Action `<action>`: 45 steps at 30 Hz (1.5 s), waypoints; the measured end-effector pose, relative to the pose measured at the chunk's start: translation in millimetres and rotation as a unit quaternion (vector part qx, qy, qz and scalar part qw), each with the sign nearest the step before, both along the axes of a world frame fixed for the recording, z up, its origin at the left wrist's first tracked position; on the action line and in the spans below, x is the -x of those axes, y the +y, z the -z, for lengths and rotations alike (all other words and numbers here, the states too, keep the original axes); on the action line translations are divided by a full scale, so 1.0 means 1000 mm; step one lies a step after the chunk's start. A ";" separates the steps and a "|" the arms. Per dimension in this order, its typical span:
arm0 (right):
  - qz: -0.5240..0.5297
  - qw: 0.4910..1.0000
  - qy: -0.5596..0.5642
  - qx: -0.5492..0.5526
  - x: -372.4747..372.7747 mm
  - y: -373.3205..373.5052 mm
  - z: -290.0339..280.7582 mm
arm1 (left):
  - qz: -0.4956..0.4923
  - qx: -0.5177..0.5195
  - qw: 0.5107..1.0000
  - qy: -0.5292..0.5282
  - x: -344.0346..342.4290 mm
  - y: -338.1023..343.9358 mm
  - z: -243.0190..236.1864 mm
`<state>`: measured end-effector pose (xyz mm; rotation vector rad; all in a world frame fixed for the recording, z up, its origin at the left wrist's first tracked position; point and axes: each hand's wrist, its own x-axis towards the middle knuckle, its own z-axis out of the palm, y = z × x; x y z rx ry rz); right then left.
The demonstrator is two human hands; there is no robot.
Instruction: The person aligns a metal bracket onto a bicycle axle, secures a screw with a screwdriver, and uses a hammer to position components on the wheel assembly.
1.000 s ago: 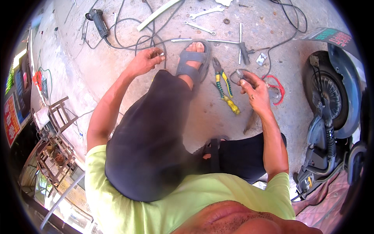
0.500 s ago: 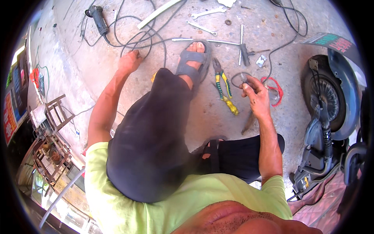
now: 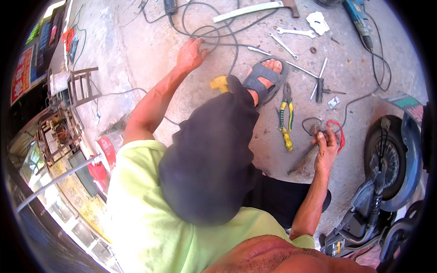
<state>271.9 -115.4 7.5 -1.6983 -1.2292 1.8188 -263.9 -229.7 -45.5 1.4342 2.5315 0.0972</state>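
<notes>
My left hand [image 3: 191, 55] reaches to the floor at the upper left, its fingers curled on a black cable [image 3: 213, 44]. My right hand [image 3: 326, 148] is closed in a pinch at the end of another black cable [image 3: 307, 122], beside a looped red wire [image 3: 340, 136]. What exactly sits between those fingertips is partly hidden. Left of that hand lie pliers [image 3: 287, 107] with yellow and green handles and a small yellow-handled tool [image 3: 287, 139]. A brown, stick-like piece [image 3: 300, 164] lies just below the right hand.
Beyond my sandalled foot [image 3: 266, 77] lie spanners [image 3: 296, 32], a T-handle tool [image 3: 320, 86] and a hammer [image 3: 291, 7]. A blue power tool [image 3: 357, 20] stands at upper right. A motorbike wheel [image 3: 387, 159] is on the right. A yellow object [image 3: 220, 83] lies beside my knee.
The view has shifted, so the floor things appear farther right. My right hand is lower and nearer the red wire. My left hand stays at the cable.
</notes>
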 end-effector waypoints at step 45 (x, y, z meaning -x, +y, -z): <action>0.039 0.998 0.043 -0.019 -0.014 0.008 -0.005 | -0.005 0.273 0.945 -0.179 -0.061 0.002 -0.015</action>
